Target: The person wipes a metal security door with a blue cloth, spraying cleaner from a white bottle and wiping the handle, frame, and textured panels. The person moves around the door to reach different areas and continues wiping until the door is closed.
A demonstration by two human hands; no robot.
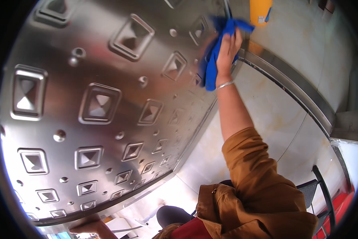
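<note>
A blue cloth (212, 64) is bunched in my right hand (227, 55), against or very close to a shiny embossed stainless-steel door panel (107, 71). Parts of the cloth are blurred. My right arm is stretched up and away from me, with a silver bracelet at the wrist and a brown sleeve pushed up. At the lower left, my left hand (91, 228) is by the panel's dark bottom edge (107, 204). Its fingers are partly cut off and dim, so I cannot tell whether they touch that edge.
A metal threshold track (292, 80) curves across the pale marbled tile floor (265, 110). Beyond it stands a yellow-orange container (260, 12). To the right are a black chair (324, 194) and something red (340, 206). A white object (119, 225) shows at the lower left.
</note>
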